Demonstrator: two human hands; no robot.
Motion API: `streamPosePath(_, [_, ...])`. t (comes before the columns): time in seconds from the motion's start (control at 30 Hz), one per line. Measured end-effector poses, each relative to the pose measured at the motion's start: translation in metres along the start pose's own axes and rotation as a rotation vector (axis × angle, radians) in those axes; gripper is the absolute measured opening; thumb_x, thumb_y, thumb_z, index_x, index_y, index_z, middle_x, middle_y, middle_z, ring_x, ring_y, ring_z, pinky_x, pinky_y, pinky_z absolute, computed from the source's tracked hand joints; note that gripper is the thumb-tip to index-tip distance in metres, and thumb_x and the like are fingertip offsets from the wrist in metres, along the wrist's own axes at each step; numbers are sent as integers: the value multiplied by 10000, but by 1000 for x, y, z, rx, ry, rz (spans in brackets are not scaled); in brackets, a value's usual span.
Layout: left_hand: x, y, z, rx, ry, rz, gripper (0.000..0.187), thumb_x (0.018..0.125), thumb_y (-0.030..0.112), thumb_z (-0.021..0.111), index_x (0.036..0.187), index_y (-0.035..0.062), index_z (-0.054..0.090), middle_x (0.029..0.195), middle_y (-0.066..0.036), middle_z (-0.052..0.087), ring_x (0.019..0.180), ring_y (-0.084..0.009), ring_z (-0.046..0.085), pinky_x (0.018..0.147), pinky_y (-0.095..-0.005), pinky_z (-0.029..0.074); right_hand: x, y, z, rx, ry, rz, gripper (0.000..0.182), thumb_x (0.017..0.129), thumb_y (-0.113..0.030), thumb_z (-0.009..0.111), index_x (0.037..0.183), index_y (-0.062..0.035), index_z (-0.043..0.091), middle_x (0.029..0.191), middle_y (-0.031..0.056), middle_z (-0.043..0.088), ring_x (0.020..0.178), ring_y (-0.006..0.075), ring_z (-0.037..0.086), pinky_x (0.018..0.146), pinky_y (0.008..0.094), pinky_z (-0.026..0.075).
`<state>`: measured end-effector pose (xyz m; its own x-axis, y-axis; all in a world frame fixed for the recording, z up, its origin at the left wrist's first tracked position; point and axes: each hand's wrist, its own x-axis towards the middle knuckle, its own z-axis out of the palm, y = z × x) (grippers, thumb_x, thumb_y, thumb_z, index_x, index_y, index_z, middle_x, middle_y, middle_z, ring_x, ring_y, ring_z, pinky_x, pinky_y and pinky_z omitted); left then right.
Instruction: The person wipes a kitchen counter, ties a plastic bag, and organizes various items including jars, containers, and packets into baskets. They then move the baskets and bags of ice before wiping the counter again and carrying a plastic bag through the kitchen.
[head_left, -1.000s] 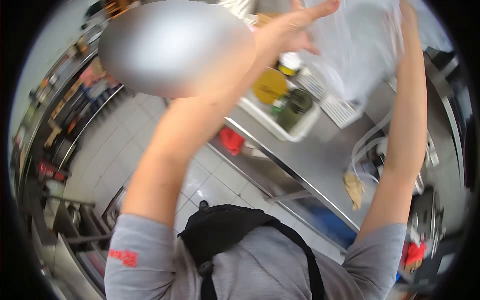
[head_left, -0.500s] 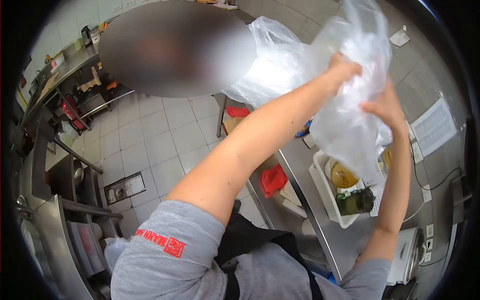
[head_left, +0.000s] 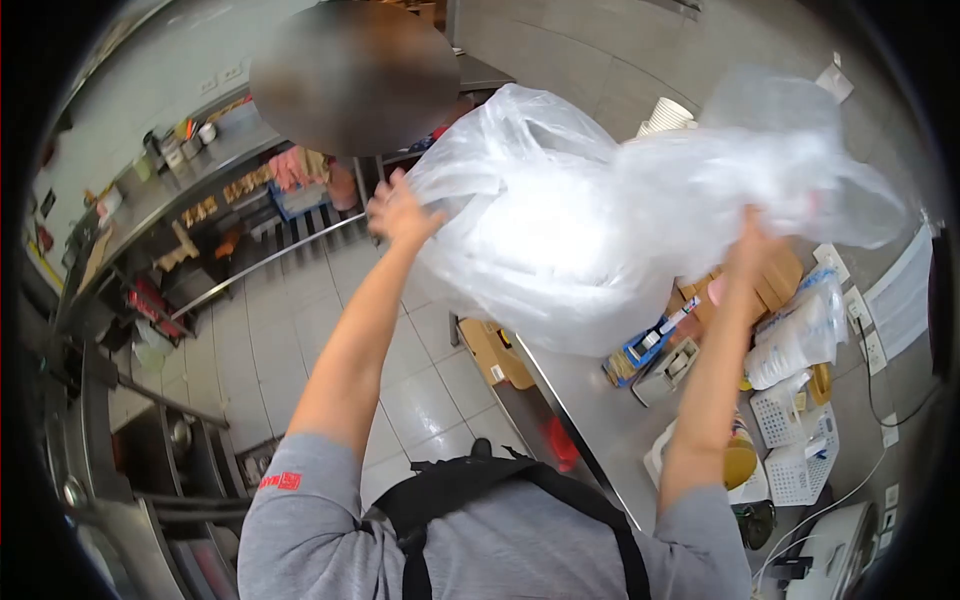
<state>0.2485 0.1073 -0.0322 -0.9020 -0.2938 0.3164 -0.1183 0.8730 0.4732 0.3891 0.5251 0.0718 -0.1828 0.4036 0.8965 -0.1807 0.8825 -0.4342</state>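
Head view: left hand (head_left: 398, 212) and right hand (head_left: 752, 250), each gripping the bag (head_left: 560, 240), now spread it wide above the tabletop (head_left: 600, 410).

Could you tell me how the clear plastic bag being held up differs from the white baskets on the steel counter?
The clear plastic bag is thin, see-through and crumpled; the white baskets are stiff, opaque and perforated. The bag is spread wide in the air between the left hand and right hand; the baskets rest on the steel counter, untouched. The bag looks much larger than either basket. Both appear to be pale plastic.
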Motion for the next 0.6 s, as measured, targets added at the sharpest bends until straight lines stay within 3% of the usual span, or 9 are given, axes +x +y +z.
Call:
streamPosePath(0.03, [14, -21, 32, 28, -60, -117, 990, 510, 396, 819, 1309, 78, 328, 1248, -188, 447, 1147, -344, 427, 867, -498, 396, -33, -22, 30, 43, 10, -100, 585, 775, -108, 590, 1300, -11, 350, 1293, 183, 393, 1232, 300, 325, 1035, 403, 246])
streamPosePath(0.1, [58, -62, 93, -156, -412, 18, 720, 629, 363, 769, 1173, -4, 472, 1049, -154, 582, 931, -292, 569, 743, -390, 466, -79, -68, 86, 142, -52, -263, 686, 725, -175, 653, 1309, -4, 336, 1345, 217, 333, 1287, 336, 248, 1063, 409, 190])
streamPosePath(0.13, [71, -52, 97, -389, -463, -14, 618, 678, 338, 731, 1129, -14, 500, 990, -142, 598, 872, -276, 584, 727, -373, 473, -92, -81, 116, 303, -197, -163, 739, 714, -164, 651, 1338, -17, 284, 1328, 222, 354, 1265, 336, 300, 1050, 397, 226])
streamPosePath(0.2, [92, -16, 90, -855, -586, -73, 430, 776, 288, 655, 1042, -34, 554, 872, -117, 630, 754, -244, 615, 696, -338, 487, -122, -84, 164, 226, -460, -195, 730, 707, -118, 642, 1342, -30, 293, 1283, 228, 409, 1122, 363, 446, 954, 388, 350])
streamPosePath(0.27, [98, 56, 14, -1045, -481, -22, 267, 864, 185, 529, 1027, -25, 554, 842, -100, 627, 731, -203, 616, 671, -332, 507, -155, -53, 208, 80, -808, -252, 766, 690, -69, 612, 1367, -61, 253, 1330, 192, 385, 1189, 339, 406, 1009, 374, 304])
streamPosePath(0.4, [112, 130, -23, -1458, -785, 309, 206, 876, 133, 491, 989, -29, 549, 859, -101, 624, 724, -184, 618, 643, -291, 513, -201, -6, 243, 139, -997, 156, 595, 714, -36, 568, 1285, -67, 406, 1215, 187, 498, 1065, 323, 511, 935, 364, 376])
streamPosePath(0.43, [100, 145, -15, -1398, -768, 372, 221, 864, 131, 501, 1000, -39, 543, 1003, -150, 592, 892, -226, 602, 795, -339, 483, -203, -4, 240, 76, -1012, 181, 582, 717, -39, 567, 1278, -68, 414, 1203, 187, 505, 1057, 323, 515, 926, 365, 380])
streamPosePath(0.53, [34, 161, 21, -1098, -583, 1029, 406, 842, 210, 537, 1144, -54, 475, 1346, -227, 304, 1286, -278, 261, 1056, -381, 190, -216, -3, 221, -85, -1061, 219, 544, 728, -49, 563, 1256, -72, 437, 1166, 185, 525, 1030, 322, 526, 899, 367, 393])
streamPosePath(0.6, [21, 168, 77, -898, -929, 1320, 595, 863, 338, 506, 1286, -50, 351, 1426, -221, 172, 1337, -290, 149, 1067, -394, 170, -224, -3, 201, -171, -1095, 251, 519, 735, -55, 561, 1242, -74, 453, 1141, 184, 538, 1013, 321, 534, 882, 368, 401])
